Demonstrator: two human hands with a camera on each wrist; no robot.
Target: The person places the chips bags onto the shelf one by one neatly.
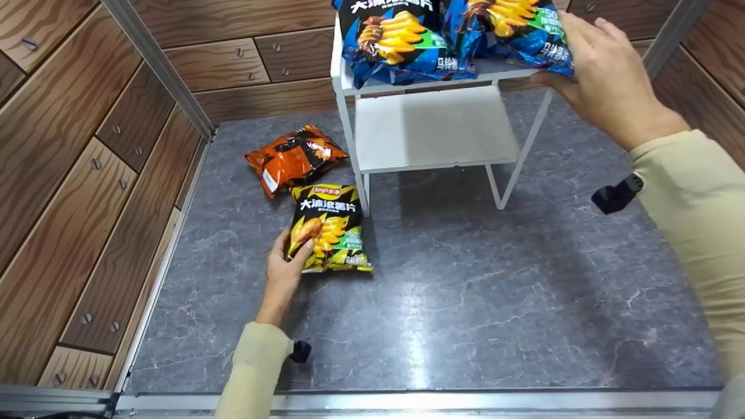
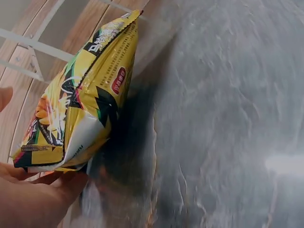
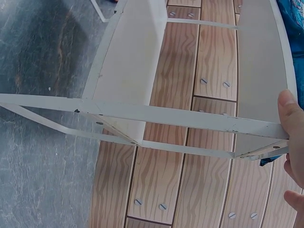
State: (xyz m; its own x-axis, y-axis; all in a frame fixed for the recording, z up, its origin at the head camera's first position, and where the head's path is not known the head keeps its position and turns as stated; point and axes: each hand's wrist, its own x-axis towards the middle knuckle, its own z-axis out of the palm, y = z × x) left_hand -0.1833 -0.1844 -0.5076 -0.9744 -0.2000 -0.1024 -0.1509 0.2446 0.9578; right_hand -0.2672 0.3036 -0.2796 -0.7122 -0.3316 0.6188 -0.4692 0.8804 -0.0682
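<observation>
My left hand [image 1: 283, 269] grips the lower left edge of a black-and-yellow bag of chips [image 1: 329, 227], thumb on its printed front and fingers behind. The left wrist view shows the same bag [image 2: 90, 95] tilted, just off the hand's fingertips. At the upper right, my right hand [image 1: 611, 75] lies along the side of a blue bag of chips [image 1: 512, 29] on the white rack's [image 1: 436, 125] top shelf. Its fingers are extended and the thumb is at the shelf's edge. A second blue bag [image 1: 396, 41] sits to the left on that shelf.
An orange bag of chips [image 1: 297, 157] lies on the grey marble-patterned floor [image 1: 465, 302], left of the rack. Wood-patterned walls [image 1: 75, 174] enclose the area. A metal rail [image 1: 419, 401] runs along the front edge.
</observation>
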